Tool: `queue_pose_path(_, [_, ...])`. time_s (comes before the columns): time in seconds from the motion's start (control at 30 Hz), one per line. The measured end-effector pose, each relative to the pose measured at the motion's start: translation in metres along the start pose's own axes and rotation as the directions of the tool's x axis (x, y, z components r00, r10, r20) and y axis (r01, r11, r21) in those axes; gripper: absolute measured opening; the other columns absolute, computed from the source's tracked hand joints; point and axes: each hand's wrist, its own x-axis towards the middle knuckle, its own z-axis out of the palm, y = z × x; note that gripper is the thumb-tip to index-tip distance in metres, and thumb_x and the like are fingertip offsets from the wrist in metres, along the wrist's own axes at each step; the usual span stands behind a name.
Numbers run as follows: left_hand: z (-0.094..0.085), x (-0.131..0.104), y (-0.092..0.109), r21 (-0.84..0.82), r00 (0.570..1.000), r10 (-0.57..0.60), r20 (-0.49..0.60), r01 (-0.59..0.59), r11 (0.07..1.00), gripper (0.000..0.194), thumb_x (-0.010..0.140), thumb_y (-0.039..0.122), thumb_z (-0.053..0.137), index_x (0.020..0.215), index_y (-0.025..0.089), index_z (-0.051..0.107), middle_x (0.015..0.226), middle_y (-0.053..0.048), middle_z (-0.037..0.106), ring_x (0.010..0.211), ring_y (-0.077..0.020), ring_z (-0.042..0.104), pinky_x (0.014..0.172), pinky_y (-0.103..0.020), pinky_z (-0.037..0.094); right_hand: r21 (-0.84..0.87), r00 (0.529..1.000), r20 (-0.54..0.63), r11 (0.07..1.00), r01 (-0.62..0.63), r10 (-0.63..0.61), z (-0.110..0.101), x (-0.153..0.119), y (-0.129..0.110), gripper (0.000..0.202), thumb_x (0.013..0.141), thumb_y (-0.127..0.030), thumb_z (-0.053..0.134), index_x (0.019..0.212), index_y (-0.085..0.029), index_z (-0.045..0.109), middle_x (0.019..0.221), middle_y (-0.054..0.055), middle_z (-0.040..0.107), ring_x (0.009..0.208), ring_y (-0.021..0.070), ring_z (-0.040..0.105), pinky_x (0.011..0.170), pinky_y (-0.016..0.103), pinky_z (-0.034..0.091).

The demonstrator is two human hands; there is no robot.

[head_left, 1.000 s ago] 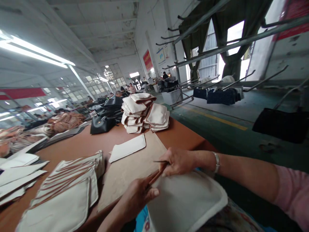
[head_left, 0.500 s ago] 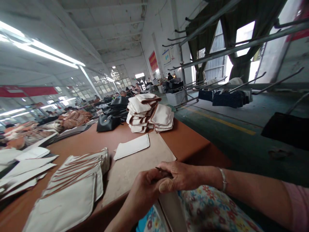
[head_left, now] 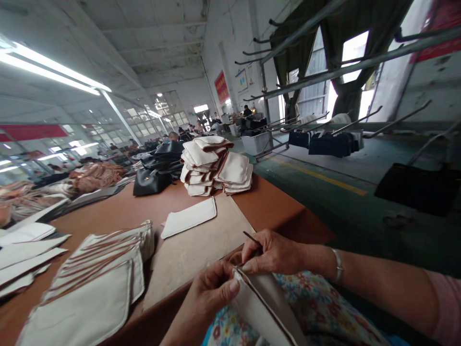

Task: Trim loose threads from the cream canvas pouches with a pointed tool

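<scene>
A white fabric piece with a brown edge (head_left: 264, 307) lies over the lap, its top corner raised near the table edge. My left hand (head_left: 212, 288) pinches that corner between thumb and fingers. On the other side of the corner, my right hand (head_left: 272, 252) is closed on the same piece, and a thin dark pointed tool (head_left: 251, 236) sticks out from its fingers. Beyond the hands, a single white panel (head_left: 189, 217) rests on a beige sheet (head_left: 201, 247). Overlapping white panels with brown edges (head_left: 90, 288) are spread at the left.
The brown table (head_left: 281, 206) carries a tall pile of folded white pieces (head_left: 216, 166), black bags (head_left: 153, 181) and loose white sheets (head_left: 25, 259). A metal rack (head_left: 309, 84) with dark hanging pieces stands at the right. People sit in the distance.
My hands have moved apart a little, uncovering the fabric corner. The dark tool now sticks out further from my right hand. The view has shifted slightly to the right.
</scene>
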Motion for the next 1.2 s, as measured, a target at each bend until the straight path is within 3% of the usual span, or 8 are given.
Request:
queue_pose_path(0.23, [0.014,0.004,0.0,0.001,0.991,-0.033,-0.127,0.034,0.999,0.024,0.073,0.032,0.078,0.067,0.015,0.064,0.061,0.001,0.061,0.056,-0.0097,0.048,0.055,-0.021,0.035,-0.332,0.984,-0.004,0.928,0.168,-0.18,0.0,-0.002,-0.003,0.014,0.081,-0.024,0.061,0.074,-0.013,0.065,0.069,0.001,0.061,0.064,0.0109,0.053,0.06,0.021,0.039])
queue_pose_path(0.4, [0.011,0.009,-0.007,0.051,0.992,0.016,-0.123,-0.009,0.999,0.026,0.073,0.035,0.078,0.068,0.014,0.063,0.062,0.0,0.061,0.058,-0.0107,0.048,0.057,-0.022,0.035,-0.635,0.915,0.123,0.678,0.37,-0.384,0.0,-0.005,0.005,0.019,0.089,-0.025,0.049,0.081,-0.014,0.063,0.079,0.007,0.063,0.073,0.0164,0.055,0.072,0.029,0.044])
queue_pose_path(0.47, [0.011,0.011,-0.009,0.064,0.99,0.018,-0.137,-0.009,0.998,0.028,0.073,0.035,0.078,0.066,0.014,0.061,0.06,0.001,0.059,0.056,-0.0096,0.046,0.056,-0.021,0.033,-0.655,0.903,0.141,0.647,0.392,-0.405,0.001,-0.006,0.007,0.018,0.089,-0.024,0.049,0.087,-0.014,0.063,0.085,0.009,0.064,0.079,0.018,0.057,0.077,0.03,0.044])
queue_pose_path(0.57, [0.015,0.011,-0.007,0.044,0.989,0.011,-0.147,-0.005,0.999,0.027,0.074,0.035,0.076,0.065,0.014,0.063,0.06,0.0,0.06,0.056,-0.0102,0.047,0.056,-0.022,0.034,-0.592,0.947,0.052,0.754,0.284,-0.316,0.002,-0.006,0.004,0.013,0.087,-0.023,0.051,0.082,-0.015,0.059,0.079,0.005,0.062,0.072,0.0149,0.055,0.069,0.026,0.044])
queue_pose_path(0.7, [0.017,0.009,-0.002,0.031,0.997,-0.012,-0.077,0.014,0.999,0.019,0.075,0.031,0.074,0.072,0.014,0.068,0.064,-0.002,0.064,0.059,-0.012,0.051,0.058,-0.023,0.037,-0.225,1.0,-0.002,0.974,-0.025,0.025,0.0,-0.003,0.0,0.011,0.086,-0.024,0.052,0.079,-0.016,0.055,0.066,-0.003,0.053,0.055,0.0079,0.046,0.05,0.018,0.037])
queue_pose_path(0.83, [0.009,0.011,-0.002,0.12,0.994,-0.032,-0.107,0.044,0.992,0.017,0.078,0.029,0.07,0.07,0.014,0.066,0.059,0.001,0.058,0.052,-0.0086,0.045,0.052,-0.02,0.031,0.061,0.955,0.063,0.954,-0.295,0.291,-0.001,-0.003,0.003,0.021,0.089,-0.039,0.05,0.083,-0.019,0.051,0.053,-0.009,0.04,0.035,0.0059,0.033,0.034,0.017,0.027])
queue_pose_path(1.03, [0.003,0.018,0.005,0.405,0.999,-0.049,-0.022,0.054,0.913,0.023,0.085,0.035,0.062,0.08,0.014,0.068,0.072,-0.001,0.059,0.064,-0.0125,0.048,0.055,-0.021,0.034,-0.009,0.988,0.033,0.989,-0.15,0.15,-0.004,0.004,0.01,0.031,0.068,-0.035,0.078,0.08,-0.014,0.058,0.063,-0.006,0.054,0.052,0.0049,0.043,0.045,0.015,0.032])
queue_pose_path(1.2, [0.006,0.023,0.009,0.584,0.998,0.062,-0.001,-0.05,0.81,0.026,0.09,0.036,0.055,0.078,0.015,0.066,0.075,0.0,0.059,0.071,-0.0146,0.048,0.061,-0.021,0.037,-0.059,0.98,0.013,0.978,-0.198,0.199,-0.005,0.007,0.013,0.012,0.07,-0.019,0.067,0.078,-0.013,0.063,0.06,-0.007,0.054,0.051,0.0049,0.038,0.044,0.017,0.026])
